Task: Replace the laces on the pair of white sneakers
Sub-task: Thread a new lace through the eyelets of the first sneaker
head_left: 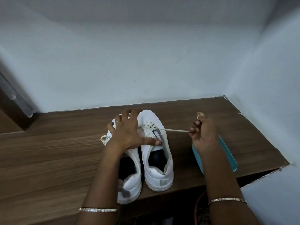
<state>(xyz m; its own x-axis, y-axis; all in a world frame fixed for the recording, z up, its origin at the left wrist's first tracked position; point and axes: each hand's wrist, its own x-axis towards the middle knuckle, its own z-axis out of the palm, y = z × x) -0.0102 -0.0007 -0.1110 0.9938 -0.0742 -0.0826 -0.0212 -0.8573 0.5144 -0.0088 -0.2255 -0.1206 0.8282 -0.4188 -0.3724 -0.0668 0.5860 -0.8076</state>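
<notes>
Two white sneakers stand side by side on a brown wooden surface [56, 151], toes toward the back wall [146, 70] and heels close to the surface's front edge. The heel of the left sneaker [129, 181] sits right at that edge, and the right sneaker [158, 176] stands a little further in. The left hand [128, 132] lies spread over both shoes. Its fingers reach across the front of the left sneaker and its thumb presses flat on the tongue of the right one, with nothing gripped. The right hand [203, 135] is raised to the right of the shoes, its fingers curled and pinching a pale lace [175, 130]. The lace runs taut and nearly level from the right sneaker's front eyelets to the fingers, with its tip poking up above them. Another loop of lace [104, 139] hangs off the outer side of the left sneaker, just beside the left wrist. A blue tray [227, 153] lies under the right hand and forearm, near the front edge and apart from the right sneaker, with a bare strip of wood between them. Behind the toes a narrow band of surface runs to the back wall. To the right the surface ends against the side wall [276, 95], meeting the back wall at a corner. The widest open stretch lies left of the shoes. A thin bangle circles each wrist.
</notes>
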